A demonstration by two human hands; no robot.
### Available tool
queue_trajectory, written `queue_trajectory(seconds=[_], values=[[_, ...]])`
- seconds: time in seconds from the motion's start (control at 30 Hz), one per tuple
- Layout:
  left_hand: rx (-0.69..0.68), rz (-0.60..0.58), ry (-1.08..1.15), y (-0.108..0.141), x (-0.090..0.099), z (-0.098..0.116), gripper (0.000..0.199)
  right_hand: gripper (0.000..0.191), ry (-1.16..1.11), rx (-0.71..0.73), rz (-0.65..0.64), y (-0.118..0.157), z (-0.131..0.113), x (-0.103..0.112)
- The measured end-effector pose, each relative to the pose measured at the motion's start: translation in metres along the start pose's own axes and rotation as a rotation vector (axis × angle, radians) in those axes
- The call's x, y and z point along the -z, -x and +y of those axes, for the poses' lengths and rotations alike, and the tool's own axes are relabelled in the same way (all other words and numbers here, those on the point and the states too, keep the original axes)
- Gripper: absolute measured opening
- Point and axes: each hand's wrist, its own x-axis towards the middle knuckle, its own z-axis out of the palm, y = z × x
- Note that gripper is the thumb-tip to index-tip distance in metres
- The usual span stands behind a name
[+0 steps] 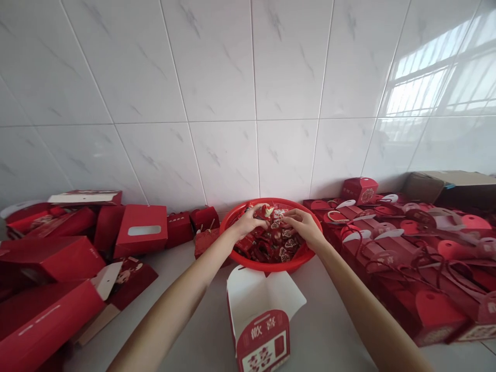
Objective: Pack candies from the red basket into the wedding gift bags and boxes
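Both hands (248, 223) (306, 227) curl over sweets (285, 250) in a red basket (267, 266) (can't tell if they pinch any), with an open box (260, 326) in front, red boxes (141, 218) each side

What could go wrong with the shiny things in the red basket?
The small, shiny red wrapped pieces could spill over the rim of the round red plastic basket if the left hand and right hand stir too hard. Drawing back, they could bump the open red-and-white cardboard box in front. The jumbled red cardboard boxes at the left might slide if nudged.
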Motion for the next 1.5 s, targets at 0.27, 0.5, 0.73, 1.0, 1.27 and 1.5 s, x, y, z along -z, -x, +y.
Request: queue_trajectory(seconds=[0.27, 0.5, 0.73, 1.0, 1.27, 1.5], values=[[-0.078, -0.113, -0.115, 0.006, 0.003, 0.000, 0.070, 0.017, 0.102, -0.091, -0.074, 0.001, -0.001, -0.002], [-0.133, -0.256, -0.082, 0.008, 0.001, 0.000, 0.053, 0.033, 0.090, -0.080, -0.110, 0.001, -0.001, -0.004], [-0.315, -0.350, -0.172, 0.001, 0.003, -0.009, 0.049, 0.040, 0.089, -0.048, -0.103, 0.003, -0.003, -0.005], [-0.370, -0.303, -0.184, -0.002, 0.002, -0.017, 0.097, 0.037, 0.027, -0.097, -0.095, -0.001, 0.001, -0.002], [-0.379, -0.201, -0.145, -0.005, -0.002, -0.021, 0.106, 0.026, -0.185, -0.185, -0.044, -0.001, -0.002, 0.001], [-0.249, -0.219, -0.553, -0.003, -0.002, -0.019, 0.063, 0.017, -0.295, -0.082, 0.170, -0.003, -0.002, 0.000]])
